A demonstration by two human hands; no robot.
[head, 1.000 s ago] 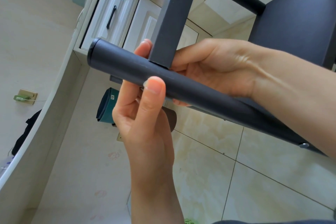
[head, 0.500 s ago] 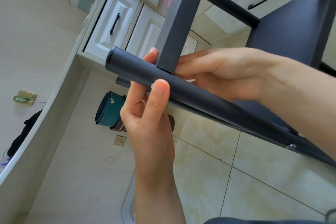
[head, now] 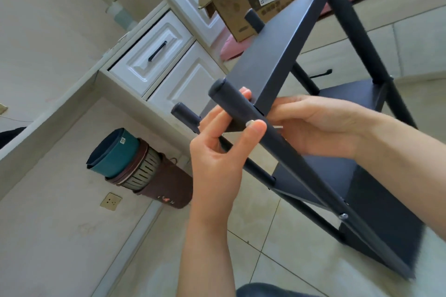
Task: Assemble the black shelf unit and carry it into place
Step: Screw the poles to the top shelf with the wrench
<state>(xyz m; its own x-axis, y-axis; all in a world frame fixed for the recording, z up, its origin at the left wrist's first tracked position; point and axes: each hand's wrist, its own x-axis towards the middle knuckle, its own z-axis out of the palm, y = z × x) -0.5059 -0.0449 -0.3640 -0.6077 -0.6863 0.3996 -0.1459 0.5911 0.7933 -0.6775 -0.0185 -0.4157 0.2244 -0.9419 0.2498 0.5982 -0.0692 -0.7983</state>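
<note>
Tilting away from the camera since a second ago, the shelf unit [head: 284,60] shows more panels | left hand [head: 217,152] grip pinching the post [head: 243,113] | right hand [head: 316,125] curled behind the joint | assembly likely unfinished, unit held over the floor [head: 277,260].

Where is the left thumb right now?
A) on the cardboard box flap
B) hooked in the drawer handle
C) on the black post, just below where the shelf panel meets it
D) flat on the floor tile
C: the left hand has its thumb tip pressed on the black post beside the shelf panel joint; the right hand wraps the post from behind.
</note>
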